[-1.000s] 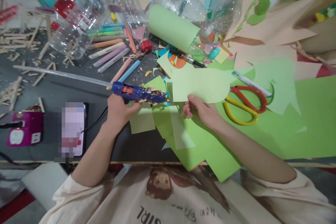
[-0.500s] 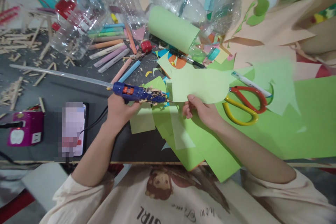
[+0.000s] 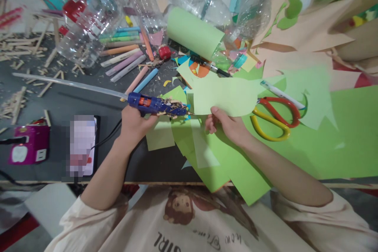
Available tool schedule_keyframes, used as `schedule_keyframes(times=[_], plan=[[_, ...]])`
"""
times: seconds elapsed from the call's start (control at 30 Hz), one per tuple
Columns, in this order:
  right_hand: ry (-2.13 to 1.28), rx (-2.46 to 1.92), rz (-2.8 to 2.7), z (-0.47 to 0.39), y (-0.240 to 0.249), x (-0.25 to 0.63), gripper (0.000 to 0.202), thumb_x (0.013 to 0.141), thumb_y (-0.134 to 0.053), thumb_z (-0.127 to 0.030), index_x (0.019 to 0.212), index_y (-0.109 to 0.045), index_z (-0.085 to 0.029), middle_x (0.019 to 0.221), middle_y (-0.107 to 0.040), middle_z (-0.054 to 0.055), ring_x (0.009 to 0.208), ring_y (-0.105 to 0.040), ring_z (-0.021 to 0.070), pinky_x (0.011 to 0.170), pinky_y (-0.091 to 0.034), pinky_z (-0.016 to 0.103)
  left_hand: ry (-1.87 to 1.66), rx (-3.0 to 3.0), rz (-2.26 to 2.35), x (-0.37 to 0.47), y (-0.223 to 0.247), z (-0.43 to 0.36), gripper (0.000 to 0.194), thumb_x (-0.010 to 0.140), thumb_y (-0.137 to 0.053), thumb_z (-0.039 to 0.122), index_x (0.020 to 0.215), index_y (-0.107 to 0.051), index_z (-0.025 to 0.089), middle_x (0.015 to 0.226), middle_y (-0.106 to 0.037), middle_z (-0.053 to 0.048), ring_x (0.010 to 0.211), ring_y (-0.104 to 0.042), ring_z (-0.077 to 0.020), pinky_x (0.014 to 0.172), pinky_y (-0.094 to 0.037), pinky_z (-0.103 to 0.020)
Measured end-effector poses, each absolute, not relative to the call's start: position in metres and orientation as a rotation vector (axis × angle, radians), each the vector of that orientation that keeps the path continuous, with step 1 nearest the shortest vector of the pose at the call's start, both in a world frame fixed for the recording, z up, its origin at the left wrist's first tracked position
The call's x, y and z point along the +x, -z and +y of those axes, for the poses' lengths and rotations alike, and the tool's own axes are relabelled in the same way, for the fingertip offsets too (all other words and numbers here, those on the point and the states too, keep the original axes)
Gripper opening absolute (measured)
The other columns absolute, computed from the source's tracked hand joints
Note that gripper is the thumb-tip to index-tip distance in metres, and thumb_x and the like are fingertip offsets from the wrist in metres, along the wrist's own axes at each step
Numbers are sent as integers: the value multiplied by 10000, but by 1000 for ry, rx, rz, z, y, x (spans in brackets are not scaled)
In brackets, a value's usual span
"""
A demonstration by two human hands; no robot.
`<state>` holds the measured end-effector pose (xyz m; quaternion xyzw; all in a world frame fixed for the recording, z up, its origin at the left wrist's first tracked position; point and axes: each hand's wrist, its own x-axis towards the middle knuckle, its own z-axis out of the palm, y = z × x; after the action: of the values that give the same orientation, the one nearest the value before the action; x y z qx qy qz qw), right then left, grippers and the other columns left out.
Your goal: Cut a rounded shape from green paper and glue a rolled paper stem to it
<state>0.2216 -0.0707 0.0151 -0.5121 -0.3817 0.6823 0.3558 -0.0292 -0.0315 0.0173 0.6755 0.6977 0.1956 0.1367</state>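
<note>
My left hand [image 3: 134, 122] hides the glue gun [image 3: 156, 105] grip, its nozzle is buried in paper scraps, and the phone [image 3: 81, 145] screen is blurred out.

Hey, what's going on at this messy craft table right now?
A person is gluing paper. Their left hand grips a blue hot glue gun with a long clear glue stick poking out the back, its nozzle at the edge of a light green paper cutout that the right hand holds up. Red and yellow scissors lie just right of it on green sheets; chalk sticks and clear plastic bottles clutter the back.
</note>
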Motion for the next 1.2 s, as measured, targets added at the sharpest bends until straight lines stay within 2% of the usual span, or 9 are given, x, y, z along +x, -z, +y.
schedule_keyframes(times=[0.27, 0.47, 0.67, 0.97, 1.2], plan=[[-1773, -1320, -968, -70, -14, 222, 600, 680, -631, -790, 547, -590, -206, 501, -591, 7, 459, -517, 118, 509, -477, 282, -519, 1955, 2023, -29, -18, -31, 177, 610, -637, 349, 591, -526, 213, 632, -584, -15, 696, -602, -210, 684, -487, -303], [-1777, -1313, -994, -70, -15, 222, 602, 704, -613, -783, 546, -596, -203, 510, -591, 14, 471, -512, 120, 530, -475, 288, -556, 1963, 2016, -29, -18, -31, 173, 597, -648, 333, 587, -521, 216, 593, -563, 1, 668, -594, -203, 666, -481, -292], [-1766, -1307, -1015, -71, -13, 222, 603, 736, -588, -775, 549, -607, -201, 514, -587, 16, 477, -510, 120, 531, -466, 289, -523, 1945, 2006, -29, -19, -30, 155, 605, -664, 310, 644, -555, 206, 653, -595, -8, 726, -613, -218, 703, -498, -305], [-1785, -1303, -972, -70, -16, 221, 604, 692, -632, -778, 532, -611, -195, 507, -585, 14, 467, -504, 113, 515, -456, 278, -536, 1985, 1994, -29, -18, -29, 151, 608, -638, 326, 657, -552, 212, 679, -622, -23, 722, -636, -228, 704, -509, -316], [-1768, -1301, -991, -71, -14, 222, 604, 718, -616, -774, 540, -607, -197, 513, -598, 22, 471, -509, 116, 519, -452, 280, -540, 1986, 1977, -29, -20, -30, 159, 614, -613, 332, 709, -579, 209, 705, -639, -27, 738, -642, -228, 723, -517, -308]])
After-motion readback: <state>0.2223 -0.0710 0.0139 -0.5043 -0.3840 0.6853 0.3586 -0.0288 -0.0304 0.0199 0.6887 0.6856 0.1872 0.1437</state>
